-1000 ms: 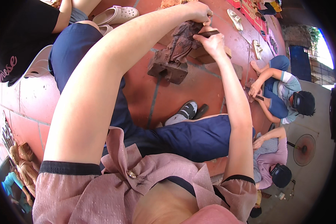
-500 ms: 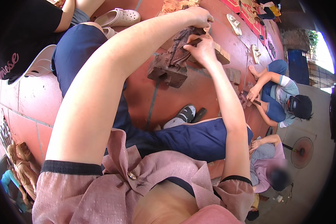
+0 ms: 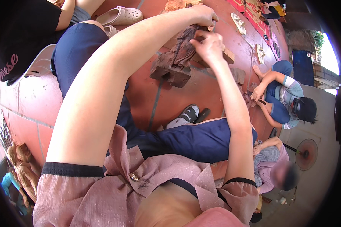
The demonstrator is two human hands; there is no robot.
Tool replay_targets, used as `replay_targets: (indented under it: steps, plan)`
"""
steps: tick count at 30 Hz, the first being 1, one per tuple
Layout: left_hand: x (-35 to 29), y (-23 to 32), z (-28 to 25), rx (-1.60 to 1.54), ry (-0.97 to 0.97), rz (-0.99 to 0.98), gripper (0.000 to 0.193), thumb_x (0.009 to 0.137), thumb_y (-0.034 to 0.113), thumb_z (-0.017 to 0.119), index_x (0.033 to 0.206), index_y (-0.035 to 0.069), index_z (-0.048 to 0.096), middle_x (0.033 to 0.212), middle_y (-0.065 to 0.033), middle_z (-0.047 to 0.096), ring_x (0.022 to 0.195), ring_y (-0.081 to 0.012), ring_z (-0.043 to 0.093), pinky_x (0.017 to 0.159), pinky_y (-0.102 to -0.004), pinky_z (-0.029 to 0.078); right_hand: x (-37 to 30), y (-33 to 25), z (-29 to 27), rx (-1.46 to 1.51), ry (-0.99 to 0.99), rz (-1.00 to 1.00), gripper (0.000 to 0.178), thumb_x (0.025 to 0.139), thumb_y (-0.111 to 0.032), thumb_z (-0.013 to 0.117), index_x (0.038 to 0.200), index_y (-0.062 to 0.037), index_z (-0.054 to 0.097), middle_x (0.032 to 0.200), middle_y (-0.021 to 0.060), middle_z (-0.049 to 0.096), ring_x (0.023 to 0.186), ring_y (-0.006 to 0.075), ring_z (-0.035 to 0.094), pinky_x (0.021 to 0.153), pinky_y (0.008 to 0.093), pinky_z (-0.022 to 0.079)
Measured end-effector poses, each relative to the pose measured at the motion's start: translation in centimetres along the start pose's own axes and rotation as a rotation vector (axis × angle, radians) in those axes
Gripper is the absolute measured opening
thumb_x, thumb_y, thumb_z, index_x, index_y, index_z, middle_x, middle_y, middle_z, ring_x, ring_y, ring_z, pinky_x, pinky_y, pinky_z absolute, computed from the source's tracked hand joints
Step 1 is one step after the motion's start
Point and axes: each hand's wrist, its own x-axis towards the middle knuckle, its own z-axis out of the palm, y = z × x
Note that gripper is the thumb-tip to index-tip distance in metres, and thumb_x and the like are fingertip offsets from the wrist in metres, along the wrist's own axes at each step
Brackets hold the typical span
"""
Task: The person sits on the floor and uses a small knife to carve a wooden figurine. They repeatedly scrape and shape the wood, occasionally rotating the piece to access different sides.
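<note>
A dark brown carved wooden figure (image 3: 183,47) on a blocky base (image 3: 172,73) leans away from me, its base toward me. My left hand (image 3: 204,16) is closed at the figure's far upper end, its fingertips partly hidden. Close to the figure's right side is my right hand (image 3: 209,47), its fingers curled together. Whatever those fingers hold, if anything, is hidden. Pale wooden blocks (image 3: 228,56) lie beside and partly beneath the figure.
On the left sits a person in a black top (image 3: 26,30), near pale clogs (image 3: 121,17). At right, another person (image 3: 288,94) works on a brown piece. Sandals (image 3: 238,23) lie on the red tiles, and a fan (image 3: 306,154) stands beyond. Wooden statues (image 3: 24,170) stand lower left.
My right hand has shifted slightly right, away from the figure, and its fingers have curled in. My left hand stays at the figure's upper end.
</note>
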Motion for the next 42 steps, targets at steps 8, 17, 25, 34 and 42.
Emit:
replay_targets:
  steps: [8,17,25,34,42]
  plan:
    - [-0.4,0.2,0.0,0.012,0.026,0.006,0.043,0.082,0.035,0.059,0.123,0.026,0.062,0.115,-0.004,0.066,0.106,-0.0248,0.062,0.092,-0.0372,0.048,-0.4,-0.4,0.1,-0.05,-0.065,0.084,0.028,0.072,-0.031,0.075,0.083,-0.0056,0.07,0.073,0.0155,0.066,0.076,0.0318,0.065,0.077,0.0411,0.044]
    - [-2.6,1.0,-2.0,-0.048,0.031,0.048,0.042,0.08,0.036,0.058,0.122,0.03,0.062,0.112,-0.0117,0.065,0.104,-0.0298,0.061,0.091,-0.0415,0.046,-2.3,-2.4,1.8,0.21,-0.176,-0.03,0.011,0.079,-0.021,0.066,0.087,-0.0131,0.068,0.069,0.0116,0.065,0.072,0.0302,0.065,0.068,0.0388,0.052]
    - [-2.5,0.9,-2.0,-0.078,-0.002,0.037,0.044,0.078,0.035,0.06,0.121,0.028,0.063,0.116,-0.0118,0.064,0.106,-0.0304,0.06,0.092,-0.0401,0.047,-0.6,-1.0,0.0,0.501,-0.212,0.173,0.006,0.077,-0.006,0.069,0.083,-0.0039,0.069,0.075,0.0113,0.068,0.066,0.0181,0.066,0.064,0.0294,0.052]
    - [-3.2,1.3,-3.5,-0.155,-0.081,-0.014,0.045,0.077,0.031,0.064,0.122,0.028,0.063,0.117,-0.0117,0.064,0.103,-0.0299,0.062,0.086,-0.0399,0.051,-0.3,-0.9,0.4,0.65,-0.167,0.249,0.007,0.078,-0.005,0.068,0.085,-0.0033,0.068,0.07,0.0088,0.066,0.06,0.0144,0.063,0.061,0.0294,0.051]
    - [-2.5,1.3,-3.1,-0.072,0.01,0.016,0.05,0.076,0.032,0.064,0.123,0.014,0.059,0.104,-0.0145,0.066,0.087,-0.0274,0.067,0.062,-0.0368,0.056,0.1,2.0,0.7,0.631,-0.114,0.194,0.005,0.082,-0.007,0.065,0.085,-0.0061,0.068,0.066,0.0036,0.063,0.059,0.0084,0.059,0.054,0.0259,0.049]
